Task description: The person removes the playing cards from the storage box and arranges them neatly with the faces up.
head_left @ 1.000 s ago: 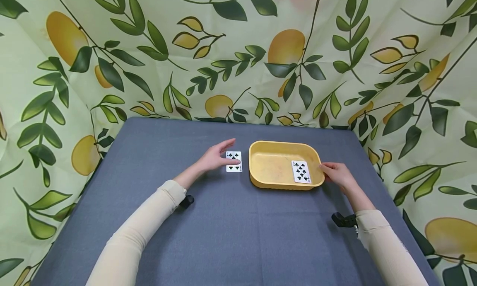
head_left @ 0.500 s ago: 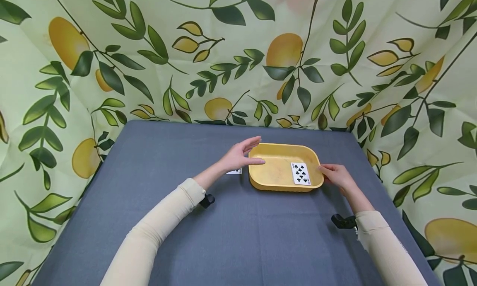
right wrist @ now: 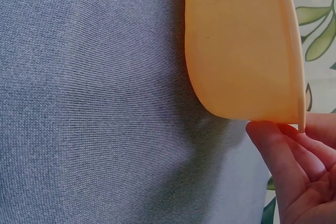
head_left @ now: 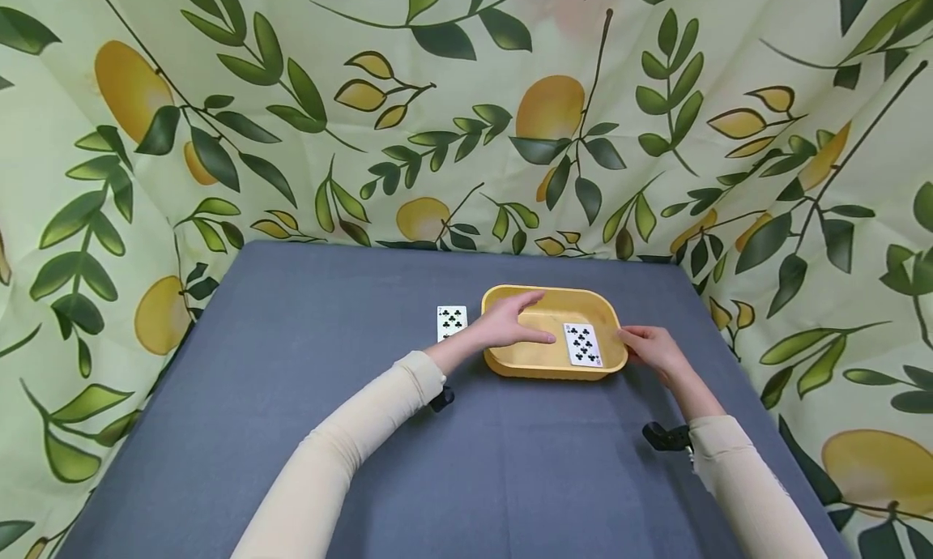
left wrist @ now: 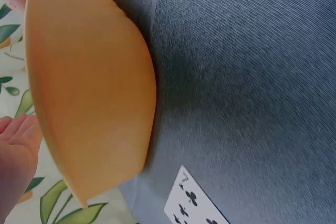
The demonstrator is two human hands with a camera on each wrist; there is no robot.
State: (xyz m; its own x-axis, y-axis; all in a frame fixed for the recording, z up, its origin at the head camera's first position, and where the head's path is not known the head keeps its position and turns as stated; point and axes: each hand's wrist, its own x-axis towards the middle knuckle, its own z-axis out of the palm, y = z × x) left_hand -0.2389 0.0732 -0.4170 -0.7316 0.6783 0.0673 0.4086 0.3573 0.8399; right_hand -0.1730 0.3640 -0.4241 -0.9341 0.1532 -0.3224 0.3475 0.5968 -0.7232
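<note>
A yellow plastic tray [head_left: 543, 373] rests on the cloth-covered table. Inside it, toward the right end, a club playing card [head_left: 582, 345] lies face up. My left hand [head_left: 510, 322] reaches over the tray's left part, thumb and fingers spread apart with nothing between them, pointing at that card. At the tray's right end my right hand [head_left: 652, 351] pinches the rim, thumb on the outer wall in the right wrist view [right wrist: 299, 166]. A seven of clubs [left wrist: 191, 203] lies face up on the table left of the tray, its lower part hidden by the left forearm in the head view.
Blue-grey cloth [head_left: 350, 316] covers the table. A curtain [head_left: 466, 65] with a fruit and leaf print hangs behind and along both sides. Black wrist straps, one [head_left: 666, 437] plainly seen on the right, sit at the cream sleeves.
My left hand has moved right, from above the seven of clubs to over the tray, its fingers staying spread. The right hand keeps its pinch on the rim. The whole head view has shifted slightly.
</note>
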